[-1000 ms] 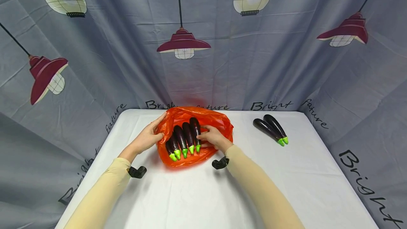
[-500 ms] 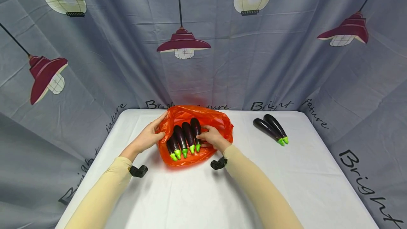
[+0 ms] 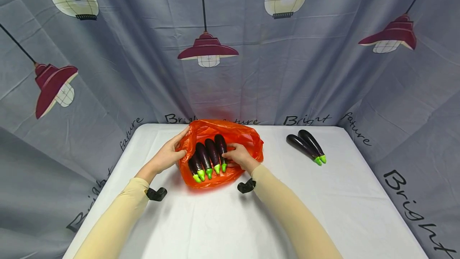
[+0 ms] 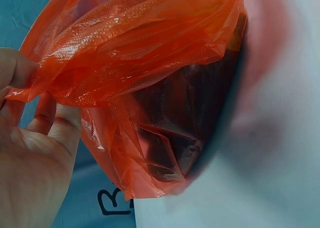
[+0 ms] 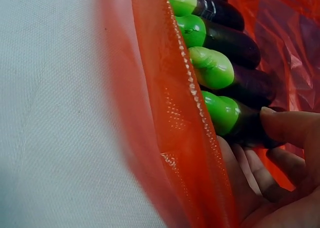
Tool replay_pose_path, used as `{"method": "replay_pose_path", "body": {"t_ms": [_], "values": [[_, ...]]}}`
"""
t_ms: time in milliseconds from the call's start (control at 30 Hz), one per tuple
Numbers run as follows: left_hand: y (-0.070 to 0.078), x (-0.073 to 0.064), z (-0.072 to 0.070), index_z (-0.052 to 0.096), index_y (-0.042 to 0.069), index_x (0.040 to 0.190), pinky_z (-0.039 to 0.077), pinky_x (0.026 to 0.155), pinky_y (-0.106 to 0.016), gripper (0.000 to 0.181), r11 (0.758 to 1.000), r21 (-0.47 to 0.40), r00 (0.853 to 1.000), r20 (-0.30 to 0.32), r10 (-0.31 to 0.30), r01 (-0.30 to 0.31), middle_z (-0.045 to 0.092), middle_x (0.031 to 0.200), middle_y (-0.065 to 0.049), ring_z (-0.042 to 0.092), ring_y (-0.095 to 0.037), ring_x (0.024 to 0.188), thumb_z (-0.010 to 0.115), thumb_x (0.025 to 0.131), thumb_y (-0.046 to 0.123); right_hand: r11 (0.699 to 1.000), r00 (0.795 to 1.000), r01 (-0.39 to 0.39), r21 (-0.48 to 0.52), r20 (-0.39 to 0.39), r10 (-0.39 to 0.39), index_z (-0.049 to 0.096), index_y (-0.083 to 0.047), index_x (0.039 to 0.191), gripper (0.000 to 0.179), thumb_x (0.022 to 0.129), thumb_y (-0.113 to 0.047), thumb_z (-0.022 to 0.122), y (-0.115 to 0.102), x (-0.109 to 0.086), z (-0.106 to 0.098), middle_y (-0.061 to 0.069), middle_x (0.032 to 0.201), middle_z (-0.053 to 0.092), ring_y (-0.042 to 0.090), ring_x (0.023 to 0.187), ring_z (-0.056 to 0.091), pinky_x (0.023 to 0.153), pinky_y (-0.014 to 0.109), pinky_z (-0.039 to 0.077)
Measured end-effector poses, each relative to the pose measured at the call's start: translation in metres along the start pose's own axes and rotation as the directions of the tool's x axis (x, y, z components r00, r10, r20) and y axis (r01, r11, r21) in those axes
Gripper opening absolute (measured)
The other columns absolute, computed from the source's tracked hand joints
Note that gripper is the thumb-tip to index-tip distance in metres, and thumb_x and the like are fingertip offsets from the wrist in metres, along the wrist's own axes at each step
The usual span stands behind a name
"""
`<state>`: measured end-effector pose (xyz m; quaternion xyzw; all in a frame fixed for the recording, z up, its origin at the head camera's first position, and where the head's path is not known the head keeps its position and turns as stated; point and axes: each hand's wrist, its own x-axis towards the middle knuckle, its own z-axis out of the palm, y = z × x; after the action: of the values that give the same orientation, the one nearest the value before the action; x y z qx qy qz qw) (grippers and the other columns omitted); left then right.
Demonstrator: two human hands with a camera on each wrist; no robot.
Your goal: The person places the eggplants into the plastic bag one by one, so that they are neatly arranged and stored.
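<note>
**My right hand (image 3: 240, 156) pinches the rightmost eggplant (image 3: 220, 147) in the orange-red plastic bag (image 3: 248, 136)**

Head view: the bag sits on the white table (image 3: 201, 223), its mouth facing me. Inside I count five eggplants side by side, green ends toward me. The one I hold is last on the right, with my thumb tip on it and my other fingers at its right side. My left hand (image 3: 166, 156) grips the bag's left edge, and the four other eggplants (image 3: 203, 157) lie between my two hands. Two loose eggplants (image 3: 306, 147) lie together on the table to the right, outside the bag.

Left wrist view: thin film is caught between my left thumb and fingers; dark shapes show dimly through the bag's wall.

Right wrist view: my thumb rests on the dark body just past the green end, fingers on its other side, closed narrowly about it.
</note>
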<state>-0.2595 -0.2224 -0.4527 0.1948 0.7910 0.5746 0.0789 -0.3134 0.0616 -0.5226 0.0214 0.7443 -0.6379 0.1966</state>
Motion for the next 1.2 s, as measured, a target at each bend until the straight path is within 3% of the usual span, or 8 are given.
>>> {"method": "replay_pose_path", "body": {"t_ms": [267, 633, 900, 1200], "values": [[0.0, -0.001, 0.0, 0.021, 0.03, 0.165, 0.044, 0.1, -0.02, 0.089, 1.0, -0.003, 1.0, -0.002, -0.001, 0.001, 0.022, 0.168, 0.002, 0.033, -0.024, 0.146, 0.052, 0.093, -0.012, 1.0, 1.0, 0.009, -0.028, -0.009, -0.009, 0.051, 0.002, 0.146, 0.058, 0.093, -0.005, 0.073, 0.001, 0.0, 0.001, 0.018, 0.105, 0.068, 0.026, 0.085, 0.069, 0.07, 0.04, 0.06], [0.0, 0.0, 0.0, 0.021, 0.028, 0.165, 0.046, 0.095, -0.02, 0.09, 0.999, -0.038, 1.0, 0.006, 0.01, -0.01, 0.021, 0.168, 0.001, 0.036, -0.027, 0.143, 0.051, 0.092, -0.014, 0.999, 0.999, 0.046, -0.024, -0.004, -0.047, 0.051, 0.007, 0.143, 0.055, 0.092, -0.002, 0.072, -0.003, -0.005, 0.004, 0.021, 0.111, 0.068, 0.033, 0.093, 0.071, 0.075, 0.043, 0.06], [0.0, 0.0, -0.001, 0.021, 0.028, 0.165, 0.045, 0.096, -0.019, 0.09, 1.0, -0.015, 1.0, -0.002, 0.006, -0.006, 0.022, 0.168, 0.001, 0.034, -0.026, 0.145, 0.051, 0.091, -0.014, 0.998, 0.999, 0.036, -0.054, 0.004, -0.035, 0.045, 0.008, 0.147, 0.063, 0.092, -0.004, 0.073, -0.007, -0.008, -0.006, 0.02, 0.104, 0.068, 0.038, 0.089, 0.071, 0.076, 0.044, 0.06], [-0.002, -0.002, -0.001, 0.022, 0.029, 0.165, 0.041, 0.1, -0.017, 0.088, 1.0, -0.002, 1.0, -0.001, 0.01, -0.01, 0.022, 0.168, 0.001, 0.028, -0.023, 0.148, 0.052, 0.093, -0.012, 0.995, 0.996, 0.063, -0.082, 0.071, -0.057, 0.045, 0.005, 0.15, 0.064, 0.092, -0.002, 0.071, -0.018, -0.02, -0.017, 0.019, 0.112, 0.067, 0.045, 0.104, 0.066, 0.089, 0.051, 0.056]]}}
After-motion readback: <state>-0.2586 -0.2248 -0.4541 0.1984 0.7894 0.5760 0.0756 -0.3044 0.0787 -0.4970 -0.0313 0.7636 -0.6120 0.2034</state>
